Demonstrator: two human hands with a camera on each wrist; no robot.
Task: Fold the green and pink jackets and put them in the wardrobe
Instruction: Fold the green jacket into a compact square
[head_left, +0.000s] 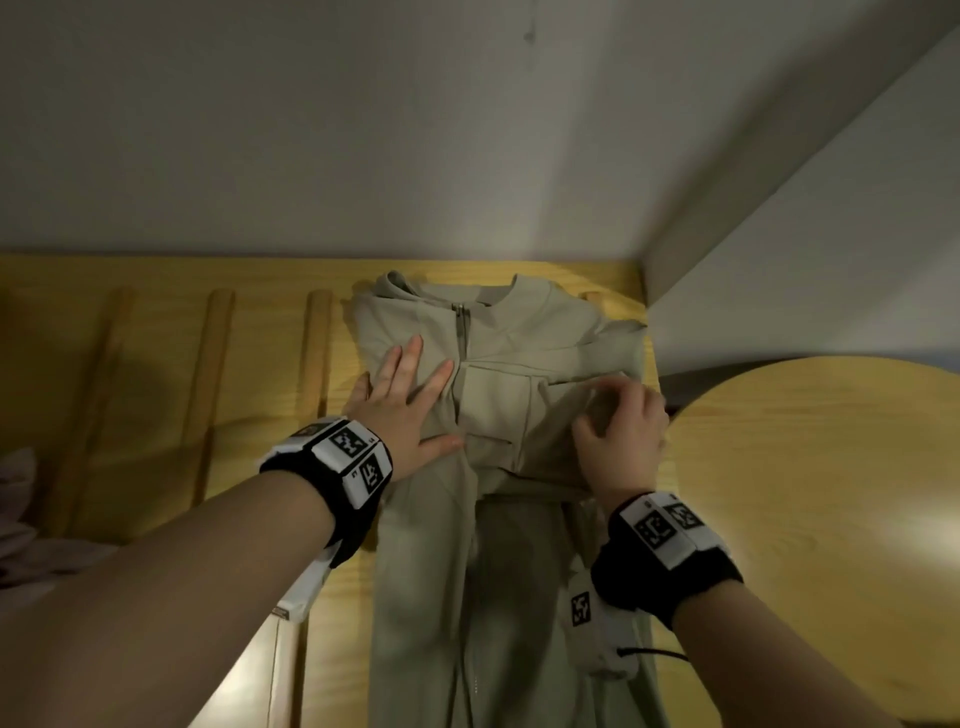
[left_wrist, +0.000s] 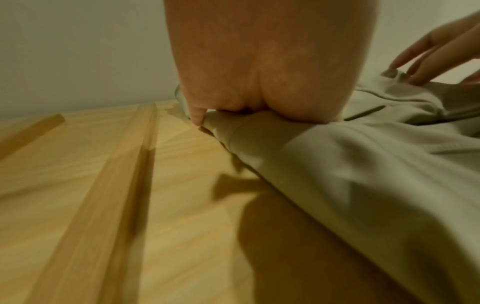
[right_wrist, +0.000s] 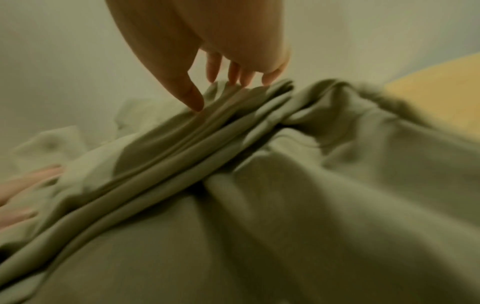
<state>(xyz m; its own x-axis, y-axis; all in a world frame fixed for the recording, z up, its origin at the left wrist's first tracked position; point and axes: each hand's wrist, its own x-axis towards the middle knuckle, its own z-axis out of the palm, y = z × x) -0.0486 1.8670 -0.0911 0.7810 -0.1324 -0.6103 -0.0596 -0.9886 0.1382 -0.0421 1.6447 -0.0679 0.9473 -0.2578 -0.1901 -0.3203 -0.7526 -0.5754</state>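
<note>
green jacket (head_left: 498, 364) lies on the wooden surface (head_left: 156, 364). left hand (head_left: 410, 410) presses it flat, fingers spread. right hand (head_left: 621, 441) pinches a folded sleeve.

The green jacket (head_left: 498, 415) lies zipped on the slatted wooden bed base (head_left: 156, 364), collar toward the wall. The left hand (head_left: 410, 410) presses flat on its chest, fingers (head_left: 408, 358) spread. The right hand (head_left: 621, 431) pinches folded fabric at the jacket's right side.

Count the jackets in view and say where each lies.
2. The green jacket lies spread on the wooden surface under both hands; pinkish fabric, probably the pink jacket, sits at the far left edge, mostly cut off.
</note>
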